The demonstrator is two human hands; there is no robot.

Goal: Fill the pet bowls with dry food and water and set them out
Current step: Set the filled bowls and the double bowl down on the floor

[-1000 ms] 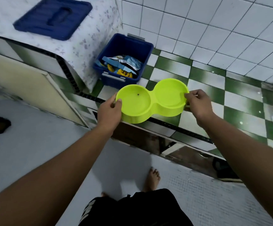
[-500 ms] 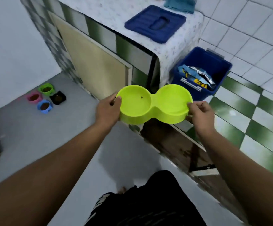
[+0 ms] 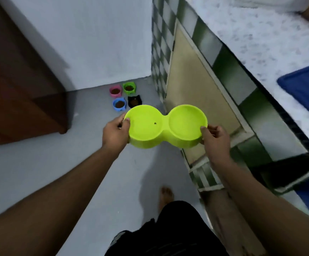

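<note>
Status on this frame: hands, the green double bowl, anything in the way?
Left hand, right hand: each grips one end of the double bowl. Looks empty bar one dark speck. Four small food bowls on floor ahead.

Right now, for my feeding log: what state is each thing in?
Double bowl: held level off the floor, wells look empty but one speck.
Left grip: holds its left rim.
Right grip: holds its right rim.
Pink bowl: on floor, food inside.
Green bowl: on floor, food inside.
Blue bowl: on floor, food inside.
Black bowl: on floor, food inside.
</note>
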